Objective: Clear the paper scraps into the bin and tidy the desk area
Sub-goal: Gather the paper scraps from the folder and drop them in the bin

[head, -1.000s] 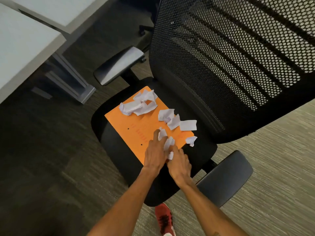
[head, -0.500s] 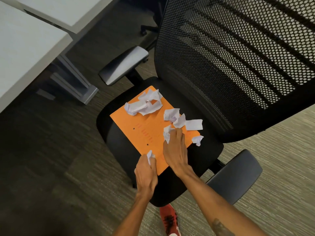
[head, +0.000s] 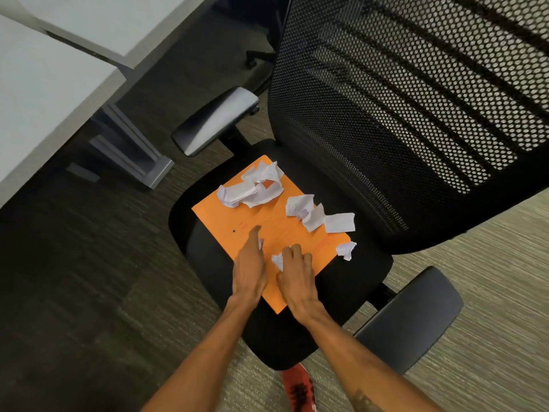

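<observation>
Head view: white paper scraps [head: 309, 214] are lying on an orange folder [head: 276, 233] on the chair seat [head: 356, 272]. A scrap is being pinched by the right hand [head: 297, 278]; another is being cupped under the left hand [head: 249, 266].

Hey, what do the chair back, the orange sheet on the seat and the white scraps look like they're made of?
Chair back: black mesh, probably synthetic; the honeycomb holes show through it. Orange sheet: looks like matte card or a paper folder, lying flat with crisp edges and faint print. White scraps: thin paper, crumpled and creased. Armrests: smooth dark plastic or rubber with a slight sheen.
</observation>
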